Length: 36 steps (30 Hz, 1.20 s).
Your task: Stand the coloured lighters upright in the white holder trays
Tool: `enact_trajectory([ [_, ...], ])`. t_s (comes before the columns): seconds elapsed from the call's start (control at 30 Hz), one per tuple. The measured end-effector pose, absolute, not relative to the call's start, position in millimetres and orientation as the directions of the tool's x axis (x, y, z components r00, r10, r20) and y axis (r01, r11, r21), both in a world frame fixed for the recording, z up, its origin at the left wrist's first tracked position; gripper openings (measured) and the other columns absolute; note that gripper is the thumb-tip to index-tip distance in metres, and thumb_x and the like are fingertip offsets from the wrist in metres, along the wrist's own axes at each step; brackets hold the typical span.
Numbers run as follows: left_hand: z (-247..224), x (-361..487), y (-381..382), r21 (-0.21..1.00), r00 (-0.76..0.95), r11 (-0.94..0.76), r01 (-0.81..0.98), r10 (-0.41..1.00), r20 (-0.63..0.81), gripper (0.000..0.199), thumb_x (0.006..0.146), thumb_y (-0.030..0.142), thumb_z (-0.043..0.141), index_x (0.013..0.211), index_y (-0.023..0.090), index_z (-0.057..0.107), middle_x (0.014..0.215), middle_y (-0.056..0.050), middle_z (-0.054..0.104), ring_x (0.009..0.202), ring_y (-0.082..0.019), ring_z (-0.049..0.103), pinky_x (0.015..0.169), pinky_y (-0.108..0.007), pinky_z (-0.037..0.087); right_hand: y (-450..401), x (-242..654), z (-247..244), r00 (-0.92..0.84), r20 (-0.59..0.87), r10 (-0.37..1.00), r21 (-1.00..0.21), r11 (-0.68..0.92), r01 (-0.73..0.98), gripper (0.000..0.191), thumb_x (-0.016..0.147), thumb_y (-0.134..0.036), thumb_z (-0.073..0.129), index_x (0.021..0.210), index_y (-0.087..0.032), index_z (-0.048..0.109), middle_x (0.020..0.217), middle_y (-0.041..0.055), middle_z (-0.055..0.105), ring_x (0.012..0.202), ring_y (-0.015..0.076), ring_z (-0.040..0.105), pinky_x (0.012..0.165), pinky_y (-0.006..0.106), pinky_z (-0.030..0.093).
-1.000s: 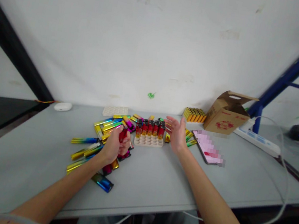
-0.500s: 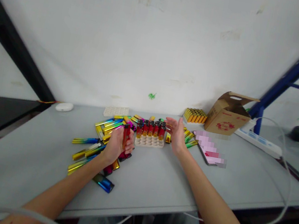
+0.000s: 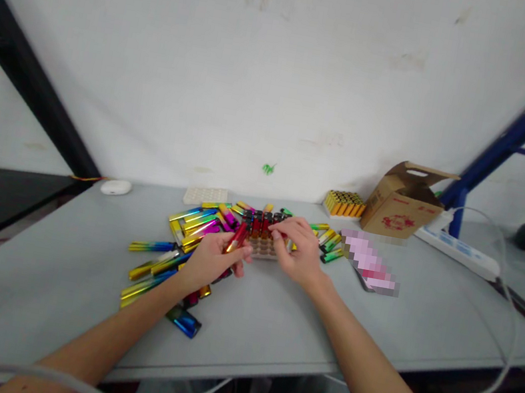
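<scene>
Here, above a grey table (image 3: 269,333), a person's left hand (image 3: 211,258) holds a red cylinder (image 3: 236,238) at a tilt, its grip pinching the piece between thumb and fingers, just left of a pale tray (image 3: 263,249). Upright red cylinders with dark tops (image 3: 257,224) stand in the far part of the tray, the near holes bare. The right hand (image 3: 302,254) bends in over the tray's right side, thumb and fingertips drawn close together; whether that grip holds anything cannot be told from this angle. Shiny loose cylinders (image 3: 187,220) in yellow, blue and magenta lie heaped on the left, while a few green and yellow ones (image 3: 332,255) lie right of the right hand. Along the far side sit a white case (image 3: 116,187), a second pale tray (image 3: 206,197), a block of upright orange-yellow cylinders (image 3: 345,204) and an open cardboard box (image 3: 400,207). A phone (image 3: 368,259) and a white power strip (image 3: 459,251) lie to the right.
</scene>
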<state>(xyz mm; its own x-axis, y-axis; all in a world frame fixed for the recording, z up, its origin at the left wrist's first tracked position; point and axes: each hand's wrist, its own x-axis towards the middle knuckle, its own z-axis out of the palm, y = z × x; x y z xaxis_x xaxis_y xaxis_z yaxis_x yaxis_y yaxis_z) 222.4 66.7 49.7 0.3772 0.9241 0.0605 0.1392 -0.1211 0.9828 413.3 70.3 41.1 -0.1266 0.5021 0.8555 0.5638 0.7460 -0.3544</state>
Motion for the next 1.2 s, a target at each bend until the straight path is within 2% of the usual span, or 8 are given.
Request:
enact_trajectory([
  [0.13, 50, 224, 66, 0.991, 0.345, -0.054, 0.12, 0.939, 0.009, 0.028, 0.073, 0.039, 0.072, 0.071, 0.014, 0.061, 0.051, -0.002, 0.065, 0.042, -0.013, 0.06, 0.045, -0.022, 0.05, 65, 403, 39, -0.148, 0.843, 0.518, -0.377, 0.764, 0.523, 0.017, 0.085, -0.022, 0.057, 0.095, -0.023, 0.071, 0.085, 0.0054, 0.073, 0.084, 0.0199, 0.063, 0.08, 0.039, 0.052],
  [0.27, 44, 226, 67, 0.997, 0.39, -0.005, 0.072, 0.92, -0.024, 0.031, 0.068, 0.04, 0.077, 0.07, 0.013, 0.062, 0.052, -0.003, 0.067, 0.043, -0.016, 0.063, 0.044, -0.023, 0.051, 60, 392, 37, -0.11, 0.758, 0.643, -0.533, 0.708, 0.464, 0.021, 0.085, -0.027, 0.06, 0.103, -0.027, 0.072, 0.091, 0.0052, 0.073, 0.092, 0.0204, 0.064, 0.083, 0.037, 0.053],
  [0.43, 33, 229, 66, 0.997, 0.438, 0.022, 0.075, 0.897, -0.052, 0.026, 0.072, 0.036, 0.074, 0.068, 0.013, 0.063, 0.055, -0.004, 0.068, 0.044, -0.016, 0.064, 0.046, -0.024, 0.054, 58, 389, 38, -0.062, 0.633, 0.772, -0.707, 0.609, 0.361, 0.018, 0.08, -0.029, 0.067, 0.096, -0.026, 0.074, 0.09, 0.0056, 0.072, 0.086, 0.0197, 0.065, 0.079, 0.035, 0.054],
  [0.67, 28, 230, 65, 0.987, 0.387, -0.132, 0.092, 0.918, 0.087, 0.023, 0.072, 0.033, 0.074, 0.083, 0.013, 0.07, 0.067, -0.005, 0.072, 0.059, -0.019, 0.069, 0.061, -0.029, 0.058, 58, 387, 45, 0.038, 0.49, 0.871, -0.861, 0.477, 0.177, 0.019, 0.072, -0.03, 0.073, 0.088, -0.021, 0.074, 0.082, 0.0041, 0.073, 0.074, 0.0188, 0.067, 0.07, 0.032, 0.053],
  [0.77, 29, 228, 66, 0.975, 0.367, -0.21, 0.07, 0.915, 0.171, 0.035, 0.072, 0.034, 0.074, 0.101, 0.014, 0.069, 0.09, -0.008, 0.075, 0.08, -0.022, 0.071, 0.077, -0.035, 0.057, 64, 397, 49, 0.134, 0.511, 0.849, -0.855, 0.484, 0.189, 0.019, 0.073, -0.032, 0.073, 0.088, -0.021, 0.074, 0.078, 0.003, 0.073, 0.071, 0.0192, 0.067, 0.073, 0.034, 0.053],
  [0.87, 33, 224, 68, 0.933, 0.273, -0.308, 0.189, 0.929, 0.251, 0.032, 0.074, 0.033, 0.071, 0.101, 0.015, 0.068, 0.089, -0.008, 0.075, 0.081, -0.022, 0.07, 0.077, -0.034, 0.056, 72, 413, 50, 0.204, 0.607, 0.768, -0.782, 0.53, 0.328, 0.017, 0.075, -0.032, 0.071, 0.09, -0.023, 0.074, 0.083, 0.0036, 0.073, 0.078, 0.021, 0.067, 0.083, 0.039, 0.051],
  [1.03, 34, 216, 71, 0.793, 0.277, -0.503, 0.344, 0.861, 0.425, 0.016, 0.076, 0.027, 0.069, 0.09, 0.02, 0.072, 0.08, -0.004, 0.073, 0.072, -0.02, 0.067, 0.071, -0.029, 0.052, 82, 430, 43, 0.087, 0.734, 0.674, -0.588, 0.566, 0.578, 0.014, 0.078, -0.028, 0.069, 0.091, -0.027, 0.074, 0.085, 0.0046, 0.072, 0.088, 0.0238, 0.064, 0.088, 0.043, 0.047],
  [1.2, 32, 214, 73, 0.769, 0.304, -0.539, 0.344, 0.839, 0.452, 0.013, 0.074, 0.024, 0.068, 0.086, 0.022, 0.073, 0.074, -0.003, 0.071, 0.067, -0.019, 0.063, 0.071, -0.028, 0.048, 86, 431, 35, -0.061, 0.747, 0.662, -0.469, 0.589, 0.658, 0.018, 0.081, -0.031, 0.067, 0.096, -0.026, 0.074, 0.094, 0.0082, 0.07, 0.092, 0.0237, 0.062, 0.088, 0.042, 0.047],
])
